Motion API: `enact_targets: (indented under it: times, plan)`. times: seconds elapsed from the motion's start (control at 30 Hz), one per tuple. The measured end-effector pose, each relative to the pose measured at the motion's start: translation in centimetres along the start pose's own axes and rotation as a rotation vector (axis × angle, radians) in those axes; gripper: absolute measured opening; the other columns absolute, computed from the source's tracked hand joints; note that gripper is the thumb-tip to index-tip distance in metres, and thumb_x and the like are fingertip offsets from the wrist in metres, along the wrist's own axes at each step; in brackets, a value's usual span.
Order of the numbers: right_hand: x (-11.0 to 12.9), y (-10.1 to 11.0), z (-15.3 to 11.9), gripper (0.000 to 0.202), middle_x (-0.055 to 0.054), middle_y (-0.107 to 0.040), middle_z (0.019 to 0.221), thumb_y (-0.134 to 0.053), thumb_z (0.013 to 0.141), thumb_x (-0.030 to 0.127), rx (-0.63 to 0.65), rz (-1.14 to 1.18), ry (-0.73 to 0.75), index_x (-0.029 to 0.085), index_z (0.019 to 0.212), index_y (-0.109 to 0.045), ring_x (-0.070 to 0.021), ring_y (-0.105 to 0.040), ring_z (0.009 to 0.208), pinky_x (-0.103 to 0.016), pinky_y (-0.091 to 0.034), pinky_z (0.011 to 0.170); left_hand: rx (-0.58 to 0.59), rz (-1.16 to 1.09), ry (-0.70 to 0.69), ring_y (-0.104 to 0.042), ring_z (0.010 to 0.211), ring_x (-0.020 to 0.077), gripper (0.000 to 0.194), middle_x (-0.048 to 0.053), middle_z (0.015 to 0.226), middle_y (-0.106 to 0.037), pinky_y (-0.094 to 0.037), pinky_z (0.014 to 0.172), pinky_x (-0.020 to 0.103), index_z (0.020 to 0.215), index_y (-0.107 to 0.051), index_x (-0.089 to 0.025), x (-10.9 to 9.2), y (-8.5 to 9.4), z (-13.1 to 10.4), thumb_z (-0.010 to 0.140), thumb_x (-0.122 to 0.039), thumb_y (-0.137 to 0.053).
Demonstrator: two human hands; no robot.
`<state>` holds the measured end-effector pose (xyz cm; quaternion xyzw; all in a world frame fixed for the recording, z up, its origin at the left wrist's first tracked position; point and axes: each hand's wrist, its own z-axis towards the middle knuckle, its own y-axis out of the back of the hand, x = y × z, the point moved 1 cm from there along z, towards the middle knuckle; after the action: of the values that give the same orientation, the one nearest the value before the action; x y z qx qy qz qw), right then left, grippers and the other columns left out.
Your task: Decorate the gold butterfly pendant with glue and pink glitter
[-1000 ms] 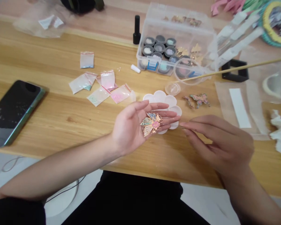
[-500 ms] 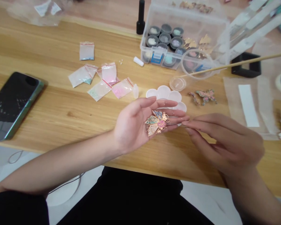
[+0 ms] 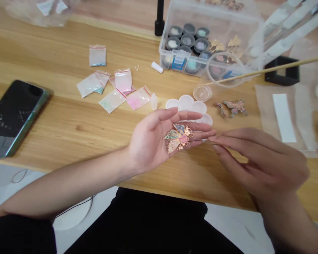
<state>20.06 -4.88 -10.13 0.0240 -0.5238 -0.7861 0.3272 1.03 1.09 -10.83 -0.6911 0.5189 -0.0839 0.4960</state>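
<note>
My left hand [image 3: 153,141] lies palm up with its fingers stretched out. A gold insect-shaped ornament [image 3: 178,138], its wings coloured blue, green and pale with a pink middle, rests on that palm. To the right, my right hand [image 3: 259,158] is pinched closed at the left hand's fingertips. A thin, stick-like tool runs from the pinch toward the ornament; its tip is too fine to make out. Behind the left fingers a white flower-shaped palette [image 3: 186,102] is partly hidden. Further right lie a coloured butterfly ornament [image 3: 237,107] and a small separate piece [image 3: 221,109].
A clear plastic box [image 3: 184,63] holds small pots and gold pieces. A wooden stick [image 3: 267,71] lies across a clear cup [image 3: 202,92]. Small zip bags [image 3: 112,101] of coloured grains, a phone [image 3: 17,116], a black square frame [image 3: 282,72] and a white strip [image 3: 284,118] lie around.
My right hand has shifted slightly to the right, still pinched. The left hand and its ornament stay almost in place. The view has tilted a little.
</note>
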Motion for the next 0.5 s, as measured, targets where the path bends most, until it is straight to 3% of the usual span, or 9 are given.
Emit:
enact_targets:
  times: [0.3, 0.5]
  plan:
    - [-0.15, 0.13, 0.21, 0.023, -0.005, -0.077, 0.093, -0.071, 0.084, 0.006, -0.017, 0.034, 0.034, 0.021, 0.102, -0.069, -0.0168, -0.074, 0.082, -0.027, -0.058, 0.070, -0.004, 0.001, 0.036, -0.069, 0.117, 0.0356, 0.059, 0.023, 0.110, -0.075, -0.044, 0.113, 0.049, 0.135, -0.055, -0.001, -0.15, 0.21, 0.04, 0.094, -0.041, -0.044]
    - [-0.28, 0.49, 0.33, 0.029, -0.002, -0.078, 0.093, -0.070, 0.085, 0.010, -0.009, -0.006, 0.053, 0.028, 0.107, -0.067, -0.0176, -0.074, 0.076, -0.030, -0.058, 0.064, 0.009, -0.004, 0.062, -0.070, 0.116, 0.0361, 0.059, 0.023, 0.114, -0.074, -0.040, 0.115, 0.051, 0.137, -0.053, -0.003, -0.28, 0.10, 0.04, 0.094, -0.042, -0.044]
